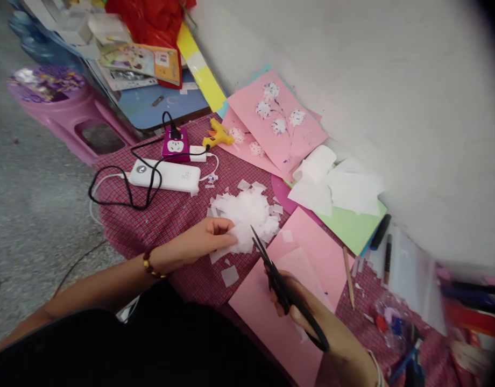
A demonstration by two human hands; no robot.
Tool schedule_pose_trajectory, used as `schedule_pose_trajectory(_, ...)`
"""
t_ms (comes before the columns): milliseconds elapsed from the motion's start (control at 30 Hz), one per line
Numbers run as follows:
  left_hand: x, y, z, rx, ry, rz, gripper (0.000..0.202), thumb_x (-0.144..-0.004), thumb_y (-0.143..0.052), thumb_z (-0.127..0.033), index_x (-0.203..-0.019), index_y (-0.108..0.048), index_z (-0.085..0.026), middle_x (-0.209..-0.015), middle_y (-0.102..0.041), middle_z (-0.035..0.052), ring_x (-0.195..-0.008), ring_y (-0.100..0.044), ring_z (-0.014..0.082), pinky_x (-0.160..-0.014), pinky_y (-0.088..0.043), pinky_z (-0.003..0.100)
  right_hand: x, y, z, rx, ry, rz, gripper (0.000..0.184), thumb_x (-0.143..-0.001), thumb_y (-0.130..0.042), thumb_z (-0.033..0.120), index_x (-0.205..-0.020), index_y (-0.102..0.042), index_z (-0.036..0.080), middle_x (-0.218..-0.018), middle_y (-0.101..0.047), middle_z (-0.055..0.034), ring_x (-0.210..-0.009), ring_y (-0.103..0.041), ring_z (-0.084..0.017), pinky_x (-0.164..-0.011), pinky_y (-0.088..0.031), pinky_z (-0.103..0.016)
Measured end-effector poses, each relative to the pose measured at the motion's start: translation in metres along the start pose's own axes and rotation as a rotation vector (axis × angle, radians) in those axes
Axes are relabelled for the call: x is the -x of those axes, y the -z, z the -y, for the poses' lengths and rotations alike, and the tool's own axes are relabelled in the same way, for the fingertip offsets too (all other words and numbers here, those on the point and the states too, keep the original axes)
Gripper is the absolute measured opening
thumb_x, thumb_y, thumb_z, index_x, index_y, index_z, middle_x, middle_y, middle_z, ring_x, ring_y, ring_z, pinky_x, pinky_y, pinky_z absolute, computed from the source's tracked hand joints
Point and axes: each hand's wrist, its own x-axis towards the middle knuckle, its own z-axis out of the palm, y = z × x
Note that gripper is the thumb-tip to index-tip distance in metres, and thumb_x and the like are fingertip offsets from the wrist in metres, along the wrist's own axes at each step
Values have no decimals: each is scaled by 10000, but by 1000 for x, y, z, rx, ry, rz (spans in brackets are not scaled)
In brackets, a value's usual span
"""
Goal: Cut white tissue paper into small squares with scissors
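Currently mid-cut, by the look of it. Nearest, the right hand (312, 306) has its fingers curled round the handles of the black scissors (285, 294), blades slightly parted, tips just beside the white piece (242, 237). Left hand (211, 236): thumb and forefinger pinching that piece at its edge, over the near side of the pile (247, 207); the other fingers are folded in, hard to make out.

Pile of small white cuttings sits on the cloth-covered surface (199, 285), a few loose squares around it. Pink sheet (263, 314) lies beside the scissors, partly under the right hand; pencil (348, 279) across its right edge.

Progress: plenty cut, judging by the heap; the white sheets (354, 188) beyond look larger and probably uncut. Farther off, a power bank (167, 176), then a yellow glue gun (219, 134) and a pink card (251, 99) with four white blooms already on it.
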Motion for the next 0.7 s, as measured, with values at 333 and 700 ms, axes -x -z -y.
schedule_pose_trajectory(333,-9,-3,1,-65,-52,1,353,-777,-641,-375,-596,-412,-176,-539,-367,-77,-482,-301,51,-461,-201,198,-3,-4,2,2,-51,14,700,-806,-494,759,-1254,-493,221,-903,-518,-53,-794,-502,-219,-734,-452,-367)
schedule_pose_trajectory(700,-3,0,-4,-98,74,138,116,-727,-570,-259,-687,-545,-153,-607,-473,-54,-505,-388,63,-485,-264,201,-5,0,1,-87,26,12,539,-852,-500,697,-1053,-593,205,-899,-536,-48,-757,-488,-200,-696,-406,-336)
